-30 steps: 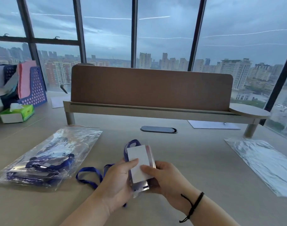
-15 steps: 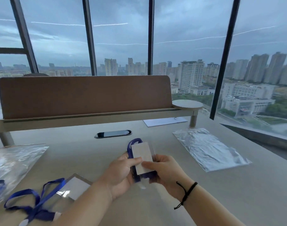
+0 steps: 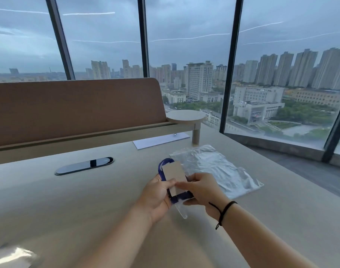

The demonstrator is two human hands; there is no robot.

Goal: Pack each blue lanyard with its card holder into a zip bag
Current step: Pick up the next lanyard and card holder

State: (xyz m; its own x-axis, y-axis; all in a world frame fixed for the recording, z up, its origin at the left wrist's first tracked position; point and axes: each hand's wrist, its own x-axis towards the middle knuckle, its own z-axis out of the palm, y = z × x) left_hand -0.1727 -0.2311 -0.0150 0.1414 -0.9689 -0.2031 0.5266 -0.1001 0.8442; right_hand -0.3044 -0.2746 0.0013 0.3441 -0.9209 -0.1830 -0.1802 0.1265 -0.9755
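Blue lanyard point(image 3: 166, 167) sat folded behind the card holder point(image 3: 175, 177), which you gripped above the table point(image 3: 88, 200) with your left hand point(image 3: 157, 196) and right hand point(image 3: 202, 188); empty zip bags point(image 3: 219, 171) lay just beyond.

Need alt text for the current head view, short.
Both hands, left hand and right hand, hold a card holder wrapped with a blue lanyard above a beige desk. An empty zip bag lies just right of them; city windows behind.

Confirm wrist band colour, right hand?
Black cord band on the right hand; head view.
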